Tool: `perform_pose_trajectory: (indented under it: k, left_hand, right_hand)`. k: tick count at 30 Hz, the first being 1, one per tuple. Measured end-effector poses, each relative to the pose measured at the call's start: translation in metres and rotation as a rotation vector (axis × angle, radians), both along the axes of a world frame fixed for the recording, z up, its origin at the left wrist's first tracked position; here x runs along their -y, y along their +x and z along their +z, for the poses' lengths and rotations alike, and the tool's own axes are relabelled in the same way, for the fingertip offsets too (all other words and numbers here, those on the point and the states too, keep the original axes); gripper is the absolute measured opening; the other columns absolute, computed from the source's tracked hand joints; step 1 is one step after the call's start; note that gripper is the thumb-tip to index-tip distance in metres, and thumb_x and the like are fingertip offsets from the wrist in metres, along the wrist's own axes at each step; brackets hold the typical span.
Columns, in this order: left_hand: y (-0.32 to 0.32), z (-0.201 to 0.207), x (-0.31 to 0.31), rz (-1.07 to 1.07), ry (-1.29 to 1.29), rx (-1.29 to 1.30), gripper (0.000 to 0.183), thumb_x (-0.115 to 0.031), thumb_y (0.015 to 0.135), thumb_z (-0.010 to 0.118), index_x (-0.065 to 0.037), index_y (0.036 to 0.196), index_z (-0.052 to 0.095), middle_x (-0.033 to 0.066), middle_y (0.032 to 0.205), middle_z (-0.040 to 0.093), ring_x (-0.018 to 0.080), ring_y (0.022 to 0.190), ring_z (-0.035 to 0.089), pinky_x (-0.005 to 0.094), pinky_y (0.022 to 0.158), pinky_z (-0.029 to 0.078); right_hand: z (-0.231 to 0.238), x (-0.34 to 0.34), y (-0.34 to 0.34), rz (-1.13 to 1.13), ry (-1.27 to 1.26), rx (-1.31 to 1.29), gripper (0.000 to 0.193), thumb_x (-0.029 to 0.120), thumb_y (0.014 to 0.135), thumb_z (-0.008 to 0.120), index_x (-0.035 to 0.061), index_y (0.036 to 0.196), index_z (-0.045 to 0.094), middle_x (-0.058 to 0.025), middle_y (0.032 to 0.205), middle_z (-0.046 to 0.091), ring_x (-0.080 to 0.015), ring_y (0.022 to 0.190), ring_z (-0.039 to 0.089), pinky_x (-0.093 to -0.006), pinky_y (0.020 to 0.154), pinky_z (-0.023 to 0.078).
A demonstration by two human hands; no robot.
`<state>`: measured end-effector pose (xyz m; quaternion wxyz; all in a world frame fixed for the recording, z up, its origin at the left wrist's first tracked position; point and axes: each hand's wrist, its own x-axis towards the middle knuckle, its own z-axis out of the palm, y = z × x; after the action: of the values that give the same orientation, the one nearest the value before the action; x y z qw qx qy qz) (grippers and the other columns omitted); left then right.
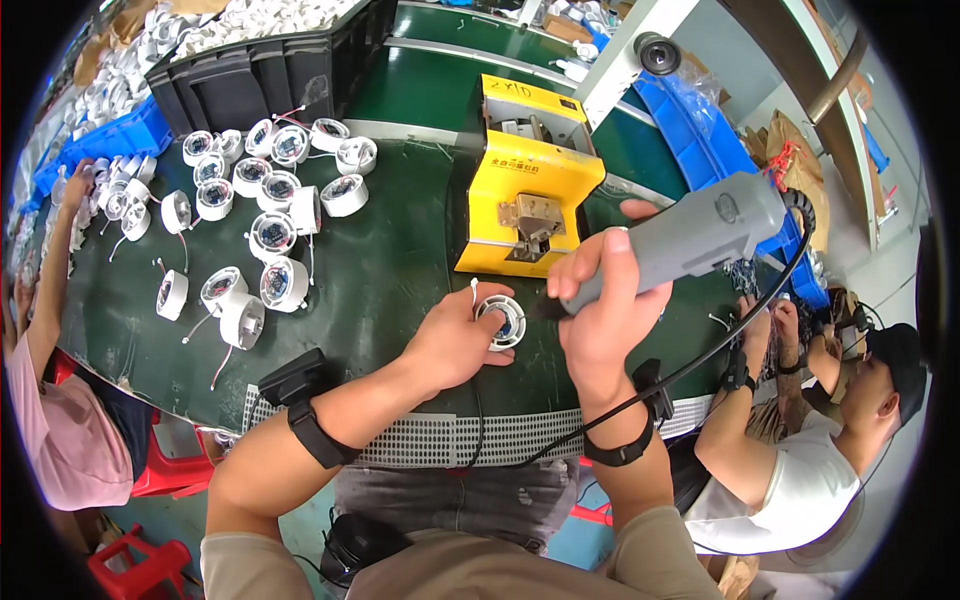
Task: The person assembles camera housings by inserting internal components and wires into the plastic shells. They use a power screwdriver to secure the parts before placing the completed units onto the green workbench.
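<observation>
1. The left hand [455,340] sits just below the frame's centre, fingers curled onto a small round white part [501,321] that lies on the green belt [390,260]; it is clamped on that part, holding it flat.
2. The right hand [600,310] is right of centre, wrapped tight around the handle of a grey power driver [690,240]. The driver tilts down to the left, its dark tip meeting the round part's right edge.
3. The two hands are close together, either side of the part, not touching.
4. A black cable [720,340] runs from the driver's rear, curving down past the right wrist.
5. Behind the part, at centre top, stands a yellow box machine [530,180].
6. More round white parts [270,190] with thin wires lie scattered at upper left on the belt.
7. A black crate [260,75] of white parts fills the top left.
8. A blue bin [700,140] lies at upper right.
9. Another person's arm [50,270] reaches in at the left edge; a second person [800,440] in a white shirt sits at lower right.
</observation>
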<state>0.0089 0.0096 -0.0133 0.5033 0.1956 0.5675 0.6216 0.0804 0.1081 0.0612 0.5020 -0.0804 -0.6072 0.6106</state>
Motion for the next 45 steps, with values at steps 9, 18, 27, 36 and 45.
perform_pose_trajectory:
  k: [9,18,27,36,45]
  left_hand:
    - [0.000,0.000,0.000,-0.008,0.028,0.032,0.032,-0.007,0.095,0.046,0.005,0.125,0.049,0.0137,0.111,0.058,0.0208,0.088,0.065,0.0311,0.074,0.060]
    - [0.003,0.001,-0.001,0.012,0.030,-0.032,0.034,-0.009,0.095,0.046,0.006,0.126,0.048,0.0145,0.112,0.057,0.0211,0.090,0.065,0.0317,0.074,0.060]
    - [-0.020,0.020,0.018,-0.248,-0.085,-0.388,0.033,-0.013,0.093,0.053,0.003,0.122,0.053,0.0148,0.093,0.065,0.0201,0.086,0.067,0.0317,0.065,0.057]
    - [-0.080,0.073,0.089,0.987,-0.405,-1.560,0.045,-0.021,0.084,0.066,0.000,0.122,0.053,0.0211,0.113,0.060,0.0377,0.103,0.059,0.0445,0.085,0.046]
    - [-0.013,0.033,0.025,-0.418,-0.035,-0.998,0.021,-0.023,0.085,0.066,-0.003,0.092,0.068,0.0123,0.077,0.068,0.0229,0.071,0.067,0.0332,0.067,0.051]
  right_hand:
    - [-0.012,0.005,0.003,0.043,-0.039,0.006,0.032,0.014,0.091,0.054,-0.0008,0.116,0.040,-0.0054,0.058,0.045,-0.0136,0.043,0.043,-0.0300,0.042,0.041]
    - [-0.018,0.006,0.002,0.061,-0.005,0.039,0.029,0.013,0.091,0.054,-0.0012,0.112,0.041,-0.0058,0.058,0.046,-0.0141,0.044,0.045,-0.0301,0.043,0.041]
    - [-0.022,-0.012,0.021,0.446,0.022,0.091,0.036,0.012,0.092,0.056,-0.0037,0.119,0.040,-0.0104,0.080,0.059,-0.0172,0.067,0.059,-0.0299,0.062,0.048]
    - [-0.065,-0.158,0.120,-0.513,0.301,1.015,0.074,0.031,0.074,0.079,0.0010,0.134,0.046,-0.0176,0.112,0.065,-0.0253,0.100,0.064,-0.0340,0.088,0.049]
    - [-0.072,-0.138,0.126,-0.660,0.571,0.895,0.055,0.026,0.076,0.078,0.0024,0.121,0.058,-0.0152,0.098,0.069,-0.0237,0.091,0.068,-0.0337,0.084,0.052]
